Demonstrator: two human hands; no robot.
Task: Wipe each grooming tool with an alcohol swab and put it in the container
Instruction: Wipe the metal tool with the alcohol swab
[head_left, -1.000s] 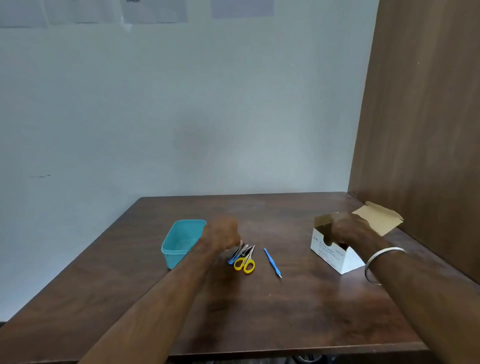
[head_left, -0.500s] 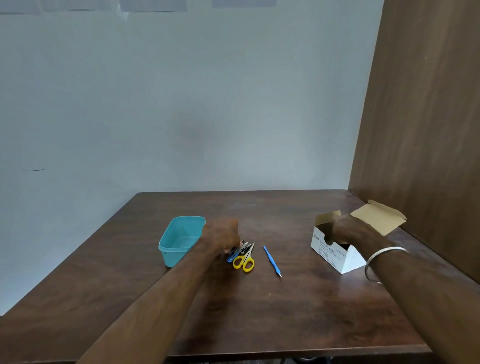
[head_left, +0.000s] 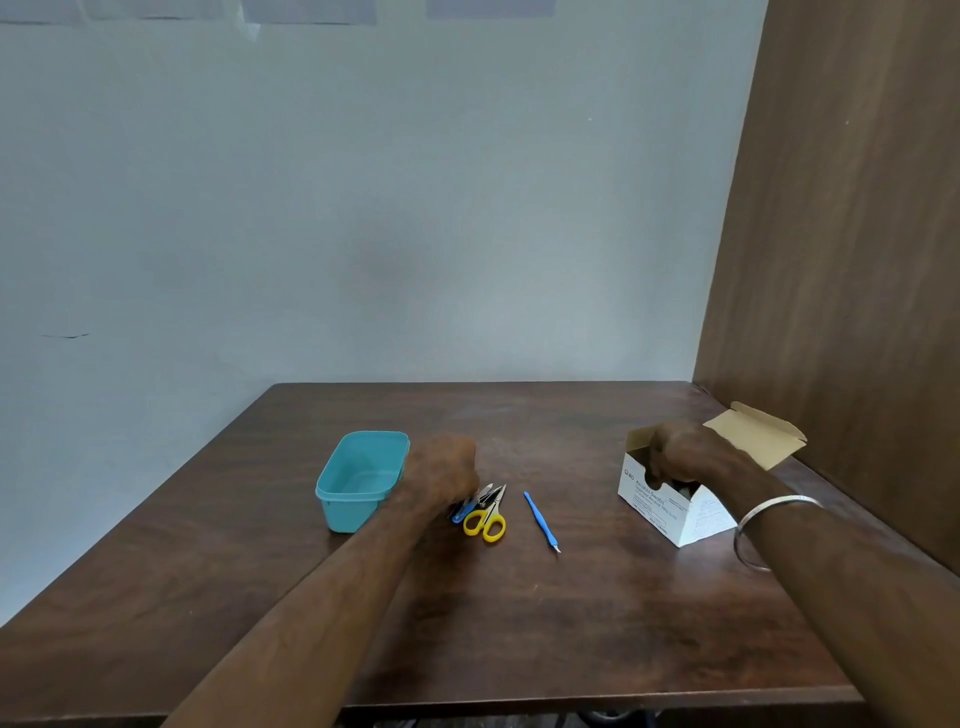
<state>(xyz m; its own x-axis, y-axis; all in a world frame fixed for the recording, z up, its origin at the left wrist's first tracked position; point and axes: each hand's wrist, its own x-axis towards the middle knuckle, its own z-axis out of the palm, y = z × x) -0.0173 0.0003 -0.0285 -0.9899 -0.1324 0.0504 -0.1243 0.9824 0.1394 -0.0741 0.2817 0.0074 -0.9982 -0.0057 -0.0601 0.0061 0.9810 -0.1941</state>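
Just beside the left hand (head_left: 441, 475) lie yellow-handled scissors (head_left: 487, 519).

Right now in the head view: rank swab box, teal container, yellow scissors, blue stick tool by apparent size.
1. Swab box with its open flap, and teal container: too close to separate; the right hand hides part of the box.
2. Yellow scissors.
3. Blue stick tool: longer than the scissors but far thinner.

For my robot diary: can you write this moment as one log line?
step: fetching swab | right hand: in swab box | left hand: on tools beside yellow scissors | teal container: empty
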